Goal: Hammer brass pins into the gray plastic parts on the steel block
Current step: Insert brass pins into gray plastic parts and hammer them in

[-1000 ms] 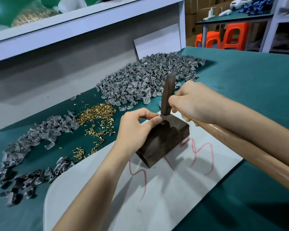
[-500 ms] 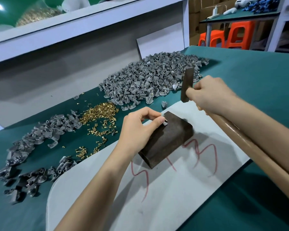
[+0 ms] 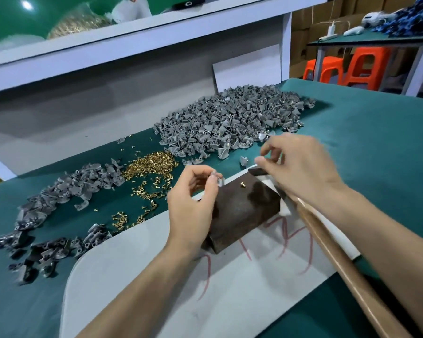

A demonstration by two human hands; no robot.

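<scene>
Grip first: pinching a small gray plastic part (image 3: pixel 219 179) between thumb and fingertips of the left hand (image 3: pixel 193 201), holding it in the air just over the far left edge of the steel block (image 3: pixel 242 215). Blurring too much to tell which way the part is turned. Keeping the right hand (image 3: pixel 300 167) off everything, fingers loosely curled with a gap between thumb and forefinger and nothing showing in it, hovering over the block's far right corner.

Finding one brass pin (image 3: pixel 242 184) just right of the pinched part, standing upright on the block's top face near its far edge, touching neither hand and lying nearer the left. Judging the coming move as carrying the part rightward and down onto that pin, so lining its hole up with a vertical axis.

Moving outward: seeing a hammer (image 3: pixel 340 259) lying with its head at the block's far right corner and its wooden handle running toward the near right under the right forearm, in reach of the right hand only. Noting one loose gray part (image 3: pixel 243 160) just beyond the hammer head.

Leaving bare steel around the pin but little margin to the far edge. Seating the block on a white board (image 3: pixel 144 276) over a green mat (image 3: pixel 352 142), with a large heap of gray parts (image 3: pixel 230 118) beyond and a heap of brass pins (image 3: pixel 152 163) to the left.
</scene>
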